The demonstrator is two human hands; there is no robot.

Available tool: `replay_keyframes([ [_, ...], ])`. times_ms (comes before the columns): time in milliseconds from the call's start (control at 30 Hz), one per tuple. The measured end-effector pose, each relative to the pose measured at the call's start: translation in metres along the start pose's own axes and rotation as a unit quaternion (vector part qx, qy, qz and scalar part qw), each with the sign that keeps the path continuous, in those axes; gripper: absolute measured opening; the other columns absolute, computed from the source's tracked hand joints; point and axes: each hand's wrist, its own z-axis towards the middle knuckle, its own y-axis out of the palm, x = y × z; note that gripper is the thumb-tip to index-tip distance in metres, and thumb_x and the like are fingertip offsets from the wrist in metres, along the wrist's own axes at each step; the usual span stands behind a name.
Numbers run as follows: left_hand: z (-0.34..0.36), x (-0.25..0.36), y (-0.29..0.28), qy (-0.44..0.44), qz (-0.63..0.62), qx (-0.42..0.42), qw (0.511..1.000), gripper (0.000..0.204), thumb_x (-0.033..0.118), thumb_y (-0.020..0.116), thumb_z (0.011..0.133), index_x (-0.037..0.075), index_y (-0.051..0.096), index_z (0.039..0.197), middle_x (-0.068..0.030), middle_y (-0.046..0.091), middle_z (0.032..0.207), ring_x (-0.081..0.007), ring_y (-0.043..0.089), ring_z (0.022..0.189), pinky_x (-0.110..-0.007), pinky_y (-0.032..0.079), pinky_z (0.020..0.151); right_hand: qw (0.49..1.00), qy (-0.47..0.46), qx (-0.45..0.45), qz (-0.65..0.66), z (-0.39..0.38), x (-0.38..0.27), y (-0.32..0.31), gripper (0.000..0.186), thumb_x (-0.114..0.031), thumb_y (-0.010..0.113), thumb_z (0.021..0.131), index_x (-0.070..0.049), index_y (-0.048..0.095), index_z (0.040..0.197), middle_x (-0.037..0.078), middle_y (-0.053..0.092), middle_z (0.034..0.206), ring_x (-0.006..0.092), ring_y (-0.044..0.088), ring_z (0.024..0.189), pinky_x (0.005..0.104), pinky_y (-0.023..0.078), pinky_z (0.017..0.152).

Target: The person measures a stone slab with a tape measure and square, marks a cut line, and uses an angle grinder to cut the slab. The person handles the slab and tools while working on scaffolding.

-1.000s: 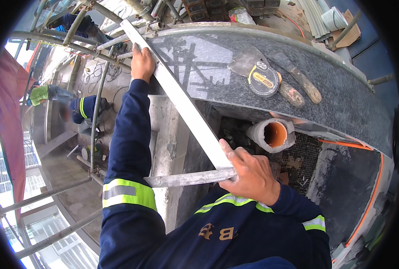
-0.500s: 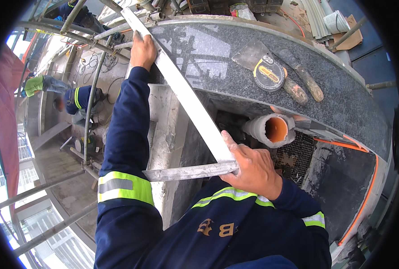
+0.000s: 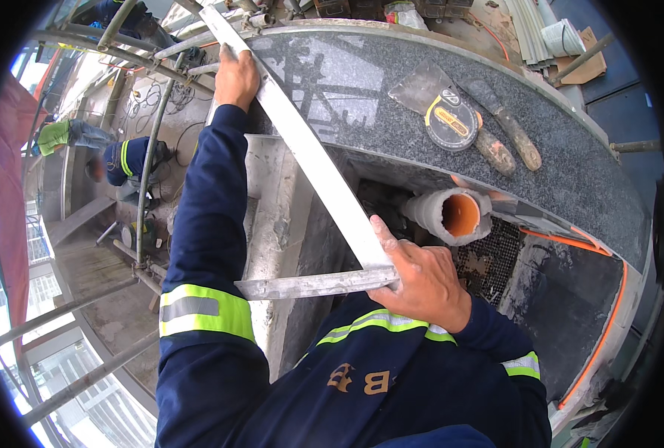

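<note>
A large metal square (image 3: 313,168) lies slanted across the edge of the dark granite slab (image 3: 347,112). Its long pale blade runs from the far left down to a corner near my body, where a shorter grey blade goes off to the left. My left hand (image 3: 237,81) is closed around the long blade near its far end. At the corner, my right hand (image 3: 425,280) grips the square, with the forefinger along the long blade. Part of the corner is hidden under that hand.
On the slab lie a tape measure (image 3: 451,121), a wide scraper (image 3: 424,88) and a trowel-like tool (image 3: 517,134). Below its edge, a grey pipe (image 3: 419,213) with an orange inside stands in a recess. Scaffold poles (image 3: 155,157) and other workers (image 3: 126,160) are at the left.
My hands and the square are almost still, with only a slight shift of the view. A worker in the background at the left has moved a little.
</note>
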Motion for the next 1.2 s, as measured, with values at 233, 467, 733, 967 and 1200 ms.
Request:
replay_keyframes([
  [233, 0.004, -0.002, 0.006, -0.058, -0.061, 0.028, 0.996, 0.071, 0.044, 0.046, 0.096, -0.005, 0.041, 0.147, -0.035, 0.056, 0.137, -0.0493, 0.058, 0.123, -0.05, 0.045, 0.104, 1.0, 0.01, 0.009, -0.006, -0.001, -0.003, -0.003, 0.09, -0.032, 0.081, 0.076, -0.001, 0.045, 0.152, 0.015, 0.066, 0.09, 0.031, 0.067, 0.067, 0.0429, 0.054, 0.062],
  [467, 0.002, 0.002, 0.004, -0.035, -0.043, 0.03, 0.998, 0.069, 0.043, 0.046, 0.097, -0.006, 0.044, 0.144, -0.0368, 0.054, 0.139, -0.0505, 0.059, 0.121, -0.05, 0.046, 0.104, 0.987, -0.04, 0.141, 0.066, -0.008, 0.005, -0.015, 0.075, -0.019, 0.082, 0.076, -0.002, 0.055, 0.144, 0.016, 0.065, 0.105, 0.0336, 0.07, 0.087, 0.0419, 0.056, 0.072],
  [733, -0.006, 0.007, -0.003, 0.007, -0.013, 0.033, 0.999, 0.045, 0.036, 0.047, 0.098, 0.005, 0.059, 0.129, -0.0371, 0.045, 0.147, -0.0534, 0.059, 0.117, -0.051, 0.049, 0.102, 0.919, 0.098, 0.22, 0.312, -0.012, 0.028, -0.033, 0.036, -0.002, 0.063, 0.091, 0.009, 0.065, 0.125, 0.013, 0.071, 0.102, 0.0213, 0.065, 0.092, 0.0342, 0.051, 0.083],
  [967, 0.002, 0.002, 0.003, -0.032, -0.038, 0.033, 0.998, 0.064, 0.043, 0.048, 0.096, -0.003, 0.049, 0.141, -0.0374, 0.055, 0.136, -0.0518, 0.059, 0.12, -0.051, 0.047, 0.102, 0.906, 0.084, 0.168, 0.379, -0.004, 0.024, -0.028, 0.028, -0.012, 0.066, 0.093, 0.009, 0.069, 0.112, 0.012, 0.072, 0.093, 0.0185, 0.068, 0.086, 0.0434, 0.05, 0.103],
  [1200, 0.009, -0.006, 0.009, -0.04, -0.064, 0.043, 0.996, 0.08, 0.048, 0.047, 0.094, -0.006, 0.037, 0.151, -0.036, 0.061, 0.129, -0.0493, 0.059, 0.123, -0.048, 0.045, 0.105, 0.903, 0.103, 0.039, 0.414, -0.008, 0.018, 0.01, 0.048, -0.017, 0.072, 0.093, 0.006, 0.062, 0.134, 0.015, 0.076, 0.105, 0.0121, 0.069, 0.094, 0.0278, 0.054, 0.083],
])
